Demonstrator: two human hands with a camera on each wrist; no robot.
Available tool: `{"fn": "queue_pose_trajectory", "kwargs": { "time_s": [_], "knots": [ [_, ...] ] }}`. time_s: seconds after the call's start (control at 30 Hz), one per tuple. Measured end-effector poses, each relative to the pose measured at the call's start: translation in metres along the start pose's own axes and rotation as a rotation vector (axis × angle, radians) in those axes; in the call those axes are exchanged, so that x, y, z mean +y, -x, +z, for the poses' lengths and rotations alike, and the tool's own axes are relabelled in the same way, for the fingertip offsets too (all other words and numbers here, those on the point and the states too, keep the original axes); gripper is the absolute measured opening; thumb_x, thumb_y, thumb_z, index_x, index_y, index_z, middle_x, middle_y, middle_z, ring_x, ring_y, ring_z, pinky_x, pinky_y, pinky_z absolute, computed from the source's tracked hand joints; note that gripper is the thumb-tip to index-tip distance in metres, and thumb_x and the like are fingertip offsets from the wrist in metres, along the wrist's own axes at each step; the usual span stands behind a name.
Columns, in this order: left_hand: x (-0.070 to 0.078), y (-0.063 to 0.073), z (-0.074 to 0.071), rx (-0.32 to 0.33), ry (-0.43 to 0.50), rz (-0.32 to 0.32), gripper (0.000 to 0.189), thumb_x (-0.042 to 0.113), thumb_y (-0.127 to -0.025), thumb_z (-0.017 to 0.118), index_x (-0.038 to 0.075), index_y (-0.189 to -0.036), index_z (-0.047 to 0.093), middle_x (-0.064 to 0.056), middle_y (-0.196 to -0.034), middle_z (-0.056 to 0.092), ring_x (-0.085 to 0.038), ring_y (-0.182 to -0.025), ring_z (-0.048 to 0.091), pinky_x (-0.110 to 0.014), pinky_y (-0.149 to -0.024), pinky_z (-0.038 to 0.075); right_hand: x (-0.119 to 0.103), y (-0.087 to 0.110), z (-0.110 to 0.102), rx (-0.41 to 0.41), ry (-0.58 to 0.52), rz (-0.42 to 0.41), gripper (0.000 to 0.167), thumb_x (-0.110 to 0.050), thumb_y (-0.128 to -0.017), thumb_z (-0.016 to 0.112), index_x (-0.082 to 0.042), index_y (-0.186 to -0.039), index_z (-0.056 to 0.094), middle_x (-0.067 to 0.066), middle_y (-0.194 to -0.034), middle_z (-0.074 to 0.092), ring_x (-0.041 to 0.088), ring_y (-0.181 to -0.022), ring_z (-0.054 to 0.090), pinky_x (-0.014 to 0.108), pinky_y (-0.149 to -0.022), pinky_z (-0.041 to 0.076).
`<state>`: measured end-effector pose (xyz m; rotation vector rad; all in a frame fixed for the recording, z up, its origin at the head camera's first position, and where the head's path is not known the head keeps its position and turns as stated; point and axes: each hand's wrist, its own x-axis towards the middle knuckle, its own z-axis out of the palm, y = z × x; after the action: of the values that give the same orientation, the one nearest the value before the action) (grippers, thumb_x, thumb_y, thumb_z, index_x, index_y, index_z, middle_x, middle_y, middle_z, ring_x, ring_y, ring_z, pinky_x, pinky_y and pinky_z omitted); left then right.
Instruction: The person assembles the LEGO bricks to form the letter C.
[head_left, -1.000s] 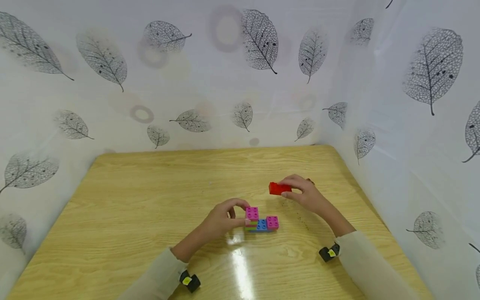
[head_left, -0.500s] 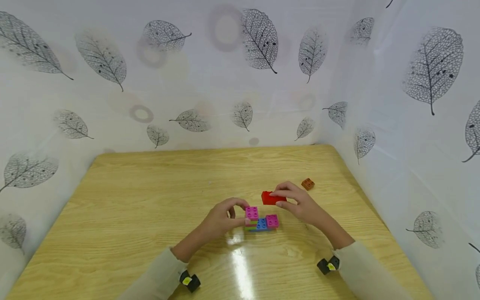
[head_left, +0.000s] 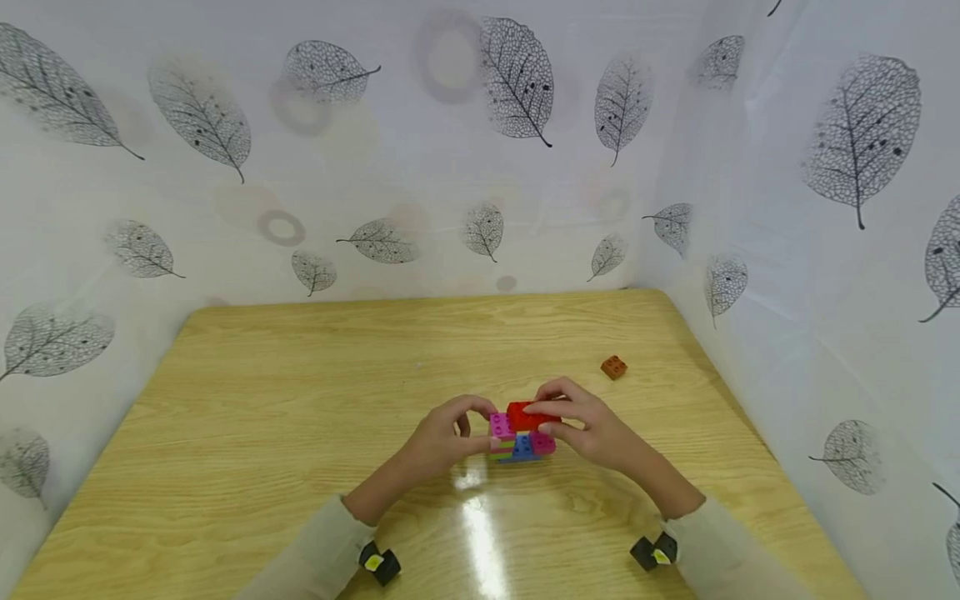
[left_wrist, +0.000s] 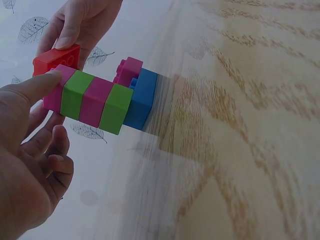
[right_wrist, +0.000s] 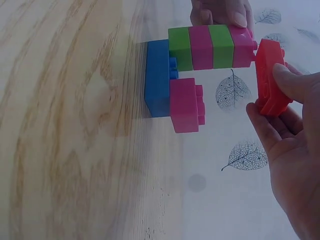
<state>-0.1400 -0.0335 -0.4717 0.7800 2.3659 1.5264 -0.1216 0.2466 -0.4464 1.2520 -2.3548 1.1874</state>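
Note:
A long blue building brick (right_wrist: 158,77) lies on the table with a tower of green and pink bricks (right_wrist: 200,47) rising from one end. A lone pink brick (right_wrist: 184,105) sits on its other end. My left hand (head_left: 442,437) pinches the tower's top pink brick (left_wrist: 53,100) between thumb and fingers. Between thumb and fingers my right hand (head_left: 596,427) grips a long red brick (right_wrist: 270,77), hollow side toward the tower. One end of the red brick is right at the studs of the top pink brick, and the rest hangs over the lone pink one.
A small brown brick (head_left: 613,367) lies on the wooden table (head_left: 300,375), behind and to the right of the hands. Leaf-printed white cloth (head_left: 420,167) borders the table at the back and sides.
My right hand has carried the red brick left and toward me, from behind the blocks to over the tower top. The brown brick has come into full view. My left hand stays put.

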Motion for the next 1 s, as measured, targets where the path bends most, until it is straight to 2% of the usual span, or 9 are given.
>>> {"fn": "queue_pose_trajectory", "kwargs": {
  "time_s": [0.2,0.5,1.0],
  "knots": [
    [0.0,-0.001,0.001,0.0,-0.003,0.006,0.03,0.034,-0.088,0.08,0.03,-0.114,0.066,0.014,-0.109,0.065,-0.015,-0.074,0.053,-0.026,-0.055,0.045,-0.003,-0.002,0.002,-0.022,0.037,-0.008,0.038,0.008,-0.086,0.072,-0.006,-0.122,0.071,0.009,-0.122,0.058,0.017,-0.103,0.056,0.021,-0.081,0.051],
    [0.001,-0.001,0.0,0.004,-0.006,-0.015,0.029,0.035,-0.087,0.08,0.033,-0.112,0.066,0.012,-0.109,0.064,-0.016,-0.075,0.053,-0.026,-0.055,0.045,-0.003,-0.008,0.001,-0.033,0.079,-0.091,0.042,0.01,-0.083,0.075,-0.005,-0.122,0.071,0.012,-0.12,0.058,0.016,-0.097,0.054,0.019,-0.079,0.047],
    [0.002,0.0,0.0,-0.001,-0.005,-0.014,0.028,0.035,-0.089,0.078,0.033,-0.114,0.066,0.013,-0.113,0.065,-0.016,-0.078,0.053,-0.026,-0.056,0.046,-0.008,-0.013,-0.003,-0.066,0.121,-0.112,0.039,0.008,-0.083,0.075,-0.005,-0.119,0.073,0.012,-0.116,0.058,0.015,-0.093,0.051,0.018,-0.076,0.046]
  ]
}}
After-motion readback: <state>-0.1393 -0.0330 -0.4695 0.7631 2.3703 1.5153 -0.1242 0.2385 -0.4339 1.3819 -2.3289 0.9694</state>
